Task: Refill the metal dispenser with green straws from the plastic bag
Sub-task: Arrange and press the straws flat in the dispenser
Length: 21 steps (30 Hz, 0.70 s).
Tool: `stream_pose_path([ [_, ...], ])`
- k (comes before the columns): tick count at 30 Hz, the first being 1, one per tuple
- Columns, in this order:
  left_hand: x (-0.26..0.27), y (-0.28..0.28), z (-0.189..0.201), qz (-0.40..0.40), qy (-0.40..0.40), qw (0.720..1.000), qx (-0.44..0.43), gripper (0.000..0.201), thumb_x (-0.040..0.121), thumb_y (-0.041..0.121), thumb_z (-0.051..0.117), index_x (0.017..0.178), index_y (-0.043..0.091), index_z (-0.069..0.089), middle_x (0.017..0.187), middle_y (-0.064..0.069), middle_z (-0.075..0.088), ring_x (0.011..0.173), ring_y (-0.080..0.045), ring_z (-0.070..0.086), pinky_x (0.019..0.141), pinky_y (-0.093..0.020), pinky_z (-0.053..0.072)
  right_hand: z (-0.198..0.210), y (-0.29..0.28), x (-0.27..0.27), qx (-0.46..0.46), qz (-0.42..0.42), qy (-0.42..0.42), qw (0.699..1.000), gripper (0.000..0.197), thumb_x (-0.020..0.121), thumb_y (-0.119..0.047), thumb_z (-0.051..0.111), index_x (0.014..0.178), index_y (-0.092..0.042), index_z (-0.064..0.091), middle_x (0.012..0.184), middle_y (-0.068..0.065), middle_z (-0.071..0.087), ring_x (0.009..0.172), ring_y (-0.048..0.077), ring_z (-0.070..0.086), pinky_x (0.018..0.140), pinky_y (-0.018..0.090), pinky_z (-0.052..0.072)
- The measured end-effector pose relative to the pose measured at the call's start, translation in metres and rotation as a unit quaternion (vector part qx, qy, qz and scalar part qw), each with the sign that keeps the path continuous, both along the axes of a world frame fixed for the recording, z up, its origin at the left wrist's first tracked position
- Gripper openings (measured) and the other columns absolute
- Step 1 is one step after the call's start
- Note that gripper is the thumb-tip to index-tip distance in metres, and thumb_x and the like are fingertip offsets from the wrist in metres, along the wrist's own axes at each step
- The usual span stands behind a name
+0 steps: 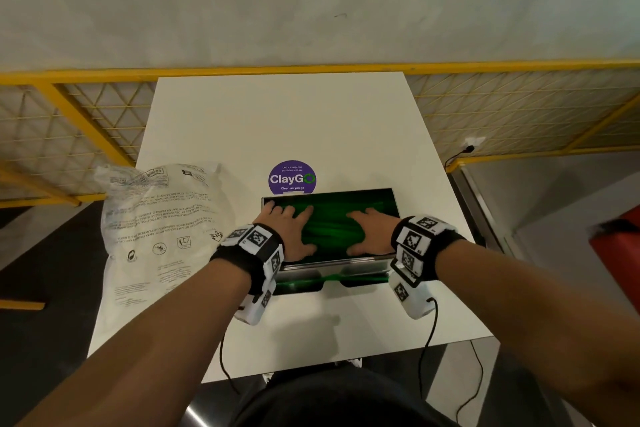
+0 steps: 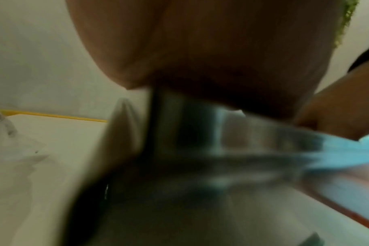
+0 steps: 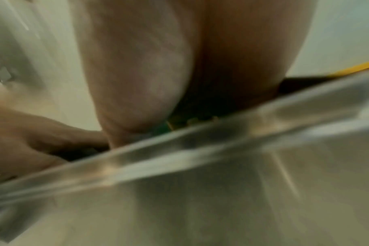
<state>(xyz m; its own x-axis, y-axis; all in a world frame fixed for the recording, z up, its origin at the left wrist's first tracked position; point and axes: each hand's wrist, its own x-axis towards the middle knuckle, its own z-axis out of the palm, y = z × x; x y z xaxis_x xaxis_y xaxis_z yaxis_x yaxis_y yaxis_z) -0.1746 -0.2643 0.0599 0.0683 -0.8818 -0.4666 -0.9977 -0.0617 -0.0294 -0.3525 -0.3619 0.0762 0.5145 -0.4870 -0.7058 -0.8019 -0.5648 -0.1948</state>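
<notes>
The metal dispenser [image 1: 346, 267] stands open-topped on the white table [image 1: 284, 121], filled with green straws [image 1: 330, 225]. My left hand [image 1: 289, 229] lies flat on the left part of the straws, fingers spread. My right hand [image 1: 369, 230] lies flat on the right part, fingers spread too. A few straws show in the dispenser's front slot [image 1: 332, 279]. The clear plastic bag [image 1: 159, 218] lies crumpled and flat on the table to the left. Both wrist views are blurred: the left hand's palm [image 2: 211, 58] and the right hand's palm [image 3: 179, 63] sit over the dispenser's metal rim [image 3: 200, 146].
A round purple sticker [image 1: 292, 177] is on the table behind the dispenser. A yellow mesh railing [image 1: 519, 104] runs behind the table before a grey wall. Something red [image 1: 620, 250] stands at the right edge. Wrist-camera cables [image 1: 427, 340] hang over the near table edge.
</notes>
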Motion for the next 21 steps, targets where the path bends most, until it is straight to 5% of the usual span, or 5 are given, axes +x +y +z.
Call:
stream_pose_path([
  [2, 0.001, -0.001, 0.005, 0.007, 0.041, 0.999, -0.004, 0.079, 0.086, 0.063, 0.044, 0.148, 0.022, 0.017, 0.143, -0.01, 0.037, 0.13, -0.031, 0.037, 0.113, -0.041, 0.02, 0.006, -0.003, -0.003, -0.015, 0.004, -0.033, 0.999, 0.083, 0.082, -0.045, 0.067, 0.148, -0.017, 0.024, 0.143, 0.015, 0.032, 0.127, 0.031, 0.043, 0.105, 0.039, 0.041],
  [7, 0.002, 0.009, 0.007, 0.011, 0.124, 0.992, -0.024, 0.043, 0.091, 0.029, 0.054, 0.13, 0.015, 0.044, 0.12, -0.01, 0.045, 0.112, -0.03, 0.049, 0.091, -0.039, 0.044, 0.015, 0.002, -0.013, -0.076, 0.033, -0.094, 0.992, 0.033, 0.088, -0.021, 0.062, 0.118, -0.011, 0.054, 0.12, 0.01, 0.05, 0.099, 0.022, 0.052, 0.083, 0.029, 0.042],
  [11, 0.001, 0.008, 0.007, 0.008, 0.109, 0.994, -0.002, 0.038, 0.089, 0.021, 0.054, 0.126, 0.015, 0.05, 0.116, -0.01, 0.051, 0.106, -0.03, 0.056, 0.087, -0.038, 0.049, 0.008, 0.007, -0.01, -0.046, 0.049, -0.041, 0.997, 0.037, 0.091, -0.023, 0.057, 0.127, -0.014, 0.056, 0.125, 0.009, 0.059, 0.113, 0.025, 0.056, 0.092, 0.03, 0.044],
  [16, 0.001, 0.009, 0.007, 0.024, 0.092, 0.995, -0.014, 0.026, 0.088, 0.013, 0.052, 0.114, 0.014, 0.055, 0.112, -0.01, 0.059, 0.103, -0.03, 0.059, 0.08, -0.037, 0.048, 0.01, 0.005, -0.006, -0.062, 0.047, -0.076, 0.994, 0.032, 0.085, -0.02, 0.066, 0.115, -0.014, 0.057, 0.115, 0.009, 0.056, 0.103, 0.024, 0.055, 0.08, 0.028, 0.042],
  [21, -0.003, 0.008, 0.008, 0.027, 0.069, 0.997, -0.01, 0.024, 0.088, 0.009, 0.049, 0.11, 0.015, 0.058, 0.11, -0.009, 0.063, 0.102, -0.031, 0.061, 0.079, -0.038, 0.049, 0.004, 0.003, -0.007, -0.073, 0.047, -0.045, 0.995, 0.029, 0.091, -0.015, 0.055, 0.12, -0.017, 0.06, 0.123, 0.009, 0.058, 0.108, 0.027, 0.059, 0.09, 0.033, 0.048],
])
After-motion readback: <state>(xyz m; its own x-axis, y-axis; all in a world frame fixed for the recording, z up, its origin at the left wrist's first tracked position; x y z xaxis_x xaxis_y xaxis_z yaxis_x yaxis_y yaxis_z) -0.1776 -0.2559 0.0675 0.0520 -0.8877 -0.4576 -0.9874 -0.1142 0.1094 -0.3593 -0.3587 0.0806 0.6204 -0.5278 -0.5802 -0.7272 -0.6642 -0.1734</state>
